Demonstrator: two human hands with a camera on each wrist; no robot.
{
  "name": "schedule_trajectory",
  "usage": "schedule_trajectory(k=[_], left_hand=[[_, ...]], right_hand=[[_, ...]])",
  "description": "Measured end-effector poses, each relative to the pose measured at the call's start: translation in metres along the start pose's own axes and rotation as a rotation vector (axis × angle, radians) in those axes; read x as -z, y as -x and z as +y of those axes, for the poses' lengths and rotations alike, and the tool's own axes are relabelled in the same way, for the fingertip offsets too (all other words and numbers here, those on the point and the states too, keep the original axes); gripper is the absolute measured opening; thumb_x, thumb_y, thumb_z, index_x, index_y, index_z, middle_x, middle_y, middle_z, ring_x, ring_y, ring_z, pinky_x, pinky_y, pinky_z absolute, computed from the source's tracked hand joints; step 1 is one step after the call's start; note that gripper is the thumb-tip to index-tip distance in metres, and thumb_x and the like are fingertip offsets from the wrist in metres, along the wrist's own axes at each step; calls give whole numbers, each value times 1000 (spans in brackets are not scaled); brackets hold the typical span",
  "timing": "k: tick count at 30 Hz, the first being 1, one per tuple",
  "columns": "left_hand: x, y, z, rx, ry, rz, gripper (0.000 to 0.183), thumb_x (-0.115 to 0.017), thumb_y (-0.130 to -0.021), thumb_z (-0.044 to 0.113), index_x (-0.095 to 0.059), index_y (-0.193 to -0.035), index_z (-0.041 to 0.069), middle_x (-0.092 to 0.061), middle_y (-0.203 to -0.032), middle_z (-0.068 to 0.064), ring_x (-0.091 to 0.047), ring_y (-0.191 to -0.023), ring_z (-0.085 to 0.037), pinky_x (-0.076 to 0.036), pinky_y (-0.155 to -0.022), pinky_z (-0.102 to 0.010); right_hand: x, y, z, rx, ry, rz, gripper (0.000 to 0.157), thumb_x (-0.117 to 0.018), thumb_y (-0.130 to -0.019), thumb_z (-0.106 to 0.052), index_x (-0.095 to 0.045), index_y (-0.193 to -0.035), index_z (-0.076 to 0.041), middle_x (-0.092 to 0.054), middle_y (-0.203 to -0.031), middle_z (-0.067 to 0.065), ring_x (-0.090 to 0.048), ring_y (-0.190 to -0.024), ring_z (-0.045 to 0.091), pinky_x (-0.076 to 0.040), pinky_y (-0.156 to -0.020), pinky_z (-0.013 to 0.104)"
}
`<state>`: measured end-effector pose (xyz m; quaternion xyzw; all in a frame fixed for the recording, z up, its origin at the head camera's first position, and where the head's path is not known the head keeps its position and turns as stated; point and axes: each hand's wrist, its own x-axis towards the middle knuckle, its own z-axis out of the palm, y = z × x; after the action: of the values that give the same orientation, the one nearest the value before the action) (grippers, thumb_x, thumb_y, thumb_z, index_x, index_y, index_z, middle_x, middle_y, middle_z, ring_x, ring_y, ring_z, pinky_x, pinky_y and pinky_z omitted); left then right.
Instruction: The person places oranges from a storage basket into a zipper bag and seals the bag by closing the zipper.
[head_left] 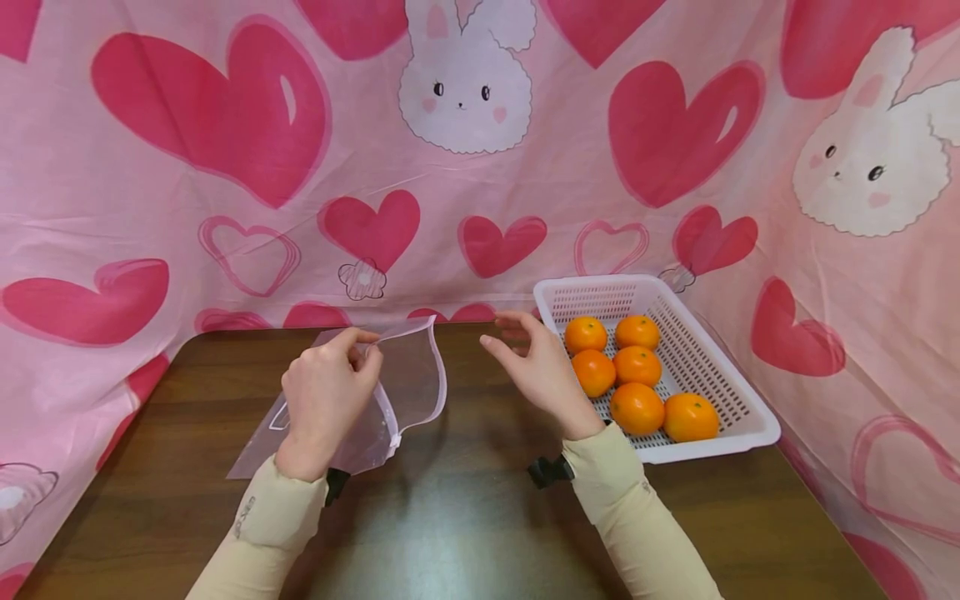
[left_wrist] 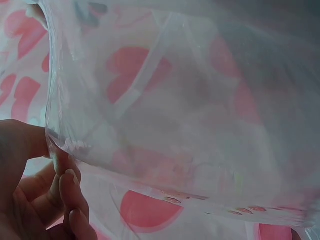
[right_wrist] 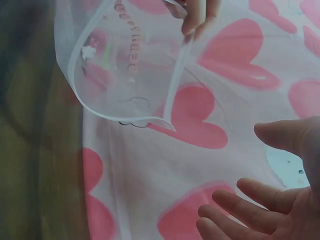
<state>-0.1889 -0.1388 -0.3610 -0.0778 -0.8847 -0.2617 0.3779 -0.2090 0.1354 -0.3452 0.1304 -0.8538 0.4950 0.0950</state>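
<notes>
My left hand (head_left: 330, 392) pinches the upper rim of a clear plastic zip bag (head_left: 412, 375). The bag's mouth gapes toward the right, and a white slider sits at the lower end of its zip edge. In the left wrist view the see-through film of the bag (left_wrist: 165, 125) fills most of the picture, with the left hand's fingers (left_wrist: 70, 190) gripping its edge. My right hand (head_left: 536, 367) hovers between the bag and the basket, holding nothing. Its fingers (right_wrist: 250, 210) are spread and relaxed in the right wrist view, apart from the bag (right_wrist: 125, 65).
A white plastic basket (head_left: 738, 408) stands at the right of the brown wooden table (head_left: 450, 533). Several oranges (head_left: 637, 408) lie inside it. Pink cloth (head_left: 465, 183) printed with hearts and rabbits surrounds the table at the back and sides.
</notes>
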Motion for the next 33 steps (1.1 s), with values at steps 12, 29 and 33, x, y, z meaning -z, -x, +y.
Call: schedule_trajectory(k=[12,29,33], left_hand=[[0,0,-2,-18,1,-17,17,-62,-89,16,-79,-93,11,-58,-59,0,-44,-42,-19,-34,-40,-37],[1,3,-5,-30,0,-38,16,-64,-88,14,-79,-91,11,-57,-58,1,-42,-42,-17,-32,-39,-35],[2,3,-6,-27,-4,-47,16,-64,-88,15,-79,-91,11,-56,-57,2,-41,-42,-16,-32,-39,-35]], right_hand=[[29,2,-4,7,70,4,51,-72,-95,-38,-60,-137,-12,-63,-133,3,-60,-117,21,-49,-98,45],[75,12,13,-54,223,30,56,-69,-97,-41,-57,-140,-8,-60,-137,13,-56,-123,33,-45,-102,52],[86,15,18,-72,281,40,55,-67,-97,-43,-58,-139,-8,-61,-134,15,-57,-121,33,-45,-101,52]])
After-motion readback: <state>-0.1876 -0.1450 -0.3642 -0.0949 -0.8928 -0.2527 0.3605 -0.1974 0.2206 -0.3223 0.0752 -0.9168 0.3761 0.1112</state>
